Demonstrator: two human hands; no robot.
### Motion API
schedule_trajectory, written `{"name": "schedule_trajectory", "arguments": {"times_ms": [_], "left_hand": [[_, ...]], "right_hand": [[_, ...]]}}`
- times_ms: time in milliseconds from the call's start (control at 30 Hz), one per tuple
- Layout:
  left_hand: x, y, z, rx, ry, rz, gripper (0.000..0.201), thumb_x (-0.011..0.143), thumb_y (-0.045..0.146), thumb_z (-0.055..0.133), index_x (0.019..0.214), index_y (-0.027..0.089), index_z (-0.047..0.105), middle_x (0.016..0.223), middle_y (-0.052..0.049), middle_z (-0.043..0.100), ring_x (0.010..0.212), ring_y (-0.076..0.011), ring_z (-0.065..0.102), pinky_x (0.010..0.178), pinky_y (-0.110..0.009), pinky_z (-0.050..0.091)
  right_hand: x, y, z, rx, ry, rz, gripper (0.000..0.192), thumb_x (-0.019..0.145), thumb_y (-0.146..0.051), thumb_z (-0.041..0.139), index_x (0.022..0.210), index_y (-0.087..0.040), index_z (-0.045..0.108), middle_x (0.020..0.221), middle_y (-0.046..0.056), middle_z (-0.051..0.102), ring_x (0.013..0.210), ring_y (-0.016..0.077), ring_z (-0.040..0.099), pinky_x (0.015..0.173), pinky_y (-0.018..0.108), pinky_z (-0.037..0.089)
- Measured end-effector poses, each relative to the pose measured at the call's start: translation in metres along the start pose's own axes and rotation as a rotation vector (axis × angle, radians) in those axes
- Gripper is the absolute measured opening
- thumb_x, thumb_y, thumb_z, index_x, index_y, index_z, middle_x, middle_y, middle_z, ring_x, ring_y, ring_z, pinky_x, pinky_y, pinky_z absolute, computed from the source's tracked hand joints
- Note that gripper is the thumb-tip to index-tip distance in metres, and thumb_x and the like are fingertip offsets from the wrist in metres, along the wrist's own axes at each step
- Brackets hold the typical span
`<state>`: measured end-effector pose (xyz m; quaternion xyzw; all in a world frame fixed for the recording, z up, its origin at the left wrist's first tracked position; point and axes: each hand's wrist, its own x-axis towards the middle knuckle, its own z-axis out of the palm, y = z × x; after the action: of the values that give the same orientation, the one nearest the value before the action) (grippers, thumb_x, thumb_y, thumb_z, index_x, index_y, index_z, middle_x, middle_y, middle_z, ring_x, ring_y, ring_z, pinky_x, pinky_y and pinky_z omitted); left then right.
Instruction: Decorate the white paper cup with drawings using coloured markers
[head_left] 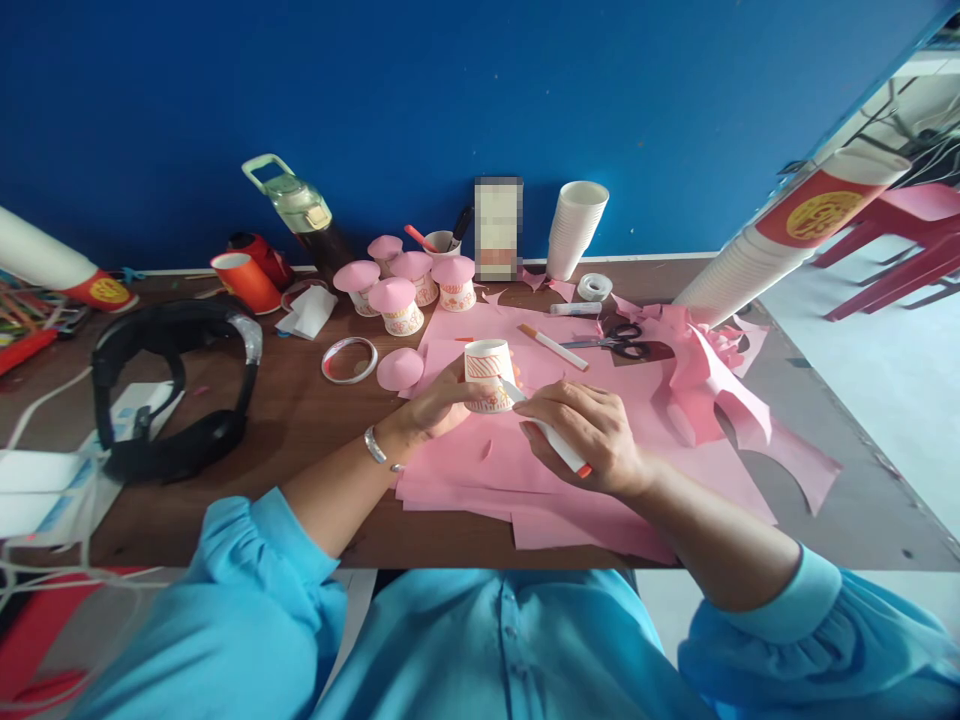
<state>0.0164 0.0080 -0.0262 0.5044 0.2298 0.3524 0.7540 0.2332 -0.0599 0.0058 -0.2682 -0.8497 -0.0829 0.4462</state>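
Note:
My left hand (441, 398) grips a small white paper cup (487, 362), held upside down above the pink paper (457, 470). Orange-red line drawings cover the cup's side. My right hand (585, 430) is closed round a white marker (559, 446) with a red end, its tip at the cup's wall. A pink paper cone (400, 369) lies just left of the cup. Behind it stand several decorated cups topped with pink cones (392, 296). A second marker (553, 347) with an orange cap rests on the paper beyond my right hand.
Black scissors (626, 341), a tape roll (595, 287) and pink scraps (705, 370) lie to the right. Stacked white cups (577, 230) stand by the blue wall. A bottle (304, 215), a tape ring (349, 360) and a black headband-like device (176, 390) are on the left.

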Motion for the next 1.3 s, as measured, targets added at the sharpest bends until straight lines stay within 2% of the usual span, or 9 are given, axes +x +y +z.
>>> {"name": "schedule_trajectory", "arguments": {"times_ms": [300, 500, 667, 867, 1067, 1300], "left_hand": [[-0.0001, 0.0016, 0.0017, -0.006, 0.024, -0.026, 0.031, 0.078, 0.024, 0.084, 0.107, 0.015, 0.077, 0.106, -0.011, 0.080, 0.100, -0.0266, 0.074, 0.089, -0.038, 0.056], [0.0000, -0.0010, -0.0005, -0.053, 0.000, -0.027, 0.026, 0.079, 0.024, 0.085, 0.103, 0.016, 0.078, 0.097, -0.008, 0.078, 0.090, -0.0219, 0.071, 0.085, -0.035, 0.056], [-0.0002, -0.0033, -0.0028, -0.070, -0.007, -0.028, 0.030, 0.080, 0.022, 0.085, 0.108, 0.018, 0.078, 0.097, -0.005, 0.076, 0.088, -0.0193, 0.068, 0.084, -0.034, 0.055], [0.0000, -0.0032, -0.0034, -0.071, 0.002, -0.023, 0.034, 0.079, 0.021, 0.085, 0.112, 0.018, 0.078, 0.100, -0.006, 0.076, 0.094, -0.0212, 0.069, 0.088, -0.035, 0.055], [0.0002, -0.0057, -0.0056, -0.080, -0.027, -0.006, 0.026, 0.081, 0.022, 0.084, 0.107, 0.018, 0.079, 0.099, -0.006, 0.076, 0.092, -0.0205, 0.069, 0.087, -0.034, 0.055], [-0.0007, -0.0034, -0.0036, -0.071, -0.019, -0.015, 0.031, 0.080, 0.025, 0.084, 0.110, 0.018, 0.079, 0.100, -0.007, 0.077, 0.095, -0.0224, 0.070, 0.090, -0.037, 0.056]], "right_hand": [[-0.0003, -0.0001, 0.0013, -0.003, 0.004, -0.007, 0.020, 0.098, -0.010, 0.063, 0.115, -0.019, 0.063, 0.087, 0.003, 0.071, 0.075, 0.0154, 0.070, 0.067, 0.027, 0.060], [-0.0009, 0.0013, 0.0019, 0.006, 0.008, -0.004, 0.024, 0.095, -0.008, 0.064, 0.118, -0.018, 0.063, 0.088, 0.004, 0.072, 0.075, 0.0165, 0.071, 0.068, 0.028, 0.061], [-0.0010, 0.0023, 0.0018, -0.016, 0.018, 0.024, 0.025, 0.097, -0.009, 0.062, 0.119, -0.020, 0.063, 0.088, 0.003, 0.072, 0.074, 0.0158, 0.071, 0.066, 0.027, 0.060], [0.0008, 0.0022, -0.0007, -0.032, 0.011, 0.027, 0.022, 0.097, -0.009, 0.061, 0.116, -0.020, 0.063, 0.086, 0.003, 0.072, 0.074, 0.0156, 0.070, 0.066, 0.027, 0.060], [0.0022, 0.0014, -0.0011, -0.030, 0.004, 0.031, 0.022, 0.096, -0.008, 0.061, 0.115, -0.020, 0.064, 0.086, 0.003, 0.072, 0.073, 0.0158, 0.070, 0.066, 0.027, 0.059], [0.0010, 0.0003, -0.0010, -0.015, 0.020, 0.039, 0.023, 0.097, -0.009, 0.061, 0.116, -0.020, 0.063, 0.086, 0.003, 0.072, 0.073, 0.0152, 0.070, 0.065, 0.027, 0.059]]}}
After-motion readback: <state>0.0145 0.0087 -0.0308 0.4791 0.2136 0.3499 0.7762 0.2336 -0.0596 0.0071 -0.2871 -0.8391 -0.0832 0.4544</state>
